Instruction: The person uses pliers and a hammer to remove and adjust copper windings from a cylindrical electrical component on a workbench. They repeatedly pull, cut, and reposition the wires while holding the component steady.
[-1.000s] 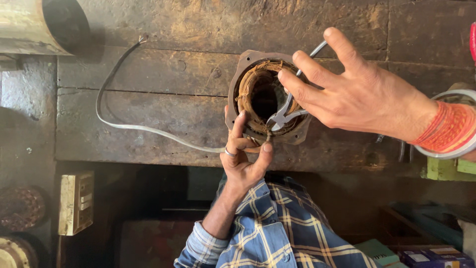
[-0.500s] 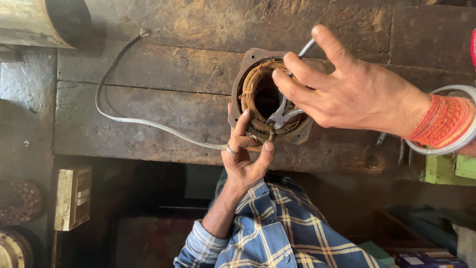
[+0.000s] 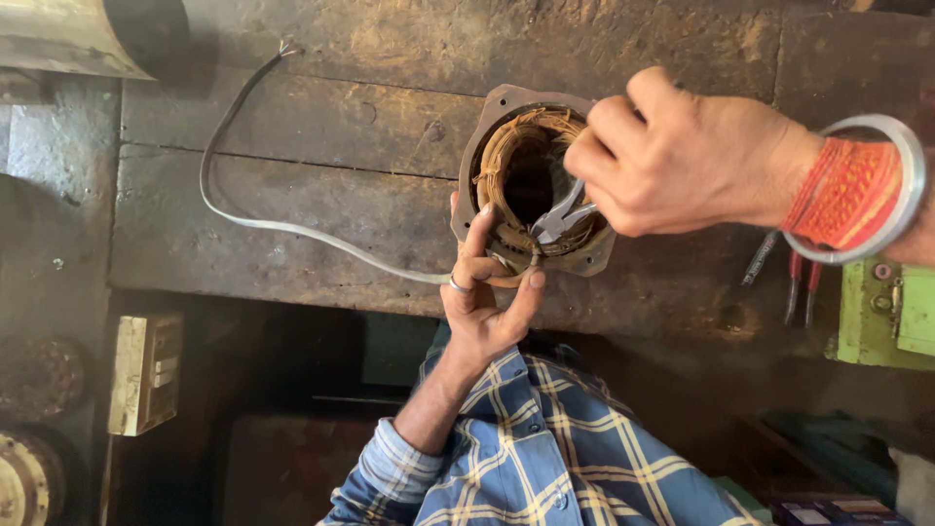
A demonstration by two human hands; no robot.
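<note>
While the right hand (image 3: 687,156) grips pliers (image 3: 558,222) in a closed fist, their jaws bite at the copper winding (image 3: 506,166) just below its knuckles, inside the stator (image 3: 487,117). Fingers of the left hand (image 3: 485,302) curl narrowly against the stator's near rim, index and thumb pinching at the winding right beside the plier tips; a ring (image 3: 458,285) sits on one finger. The stator lies on a worn wooden bench (image 3: 321,127). A grey cable (image 3: 253,219) runs from near the left fingertips away across the bench. More red-handled tools (image 3: 799,287) lie beyond the right wrist, under its bangle (image 3: 911,185).
</note>
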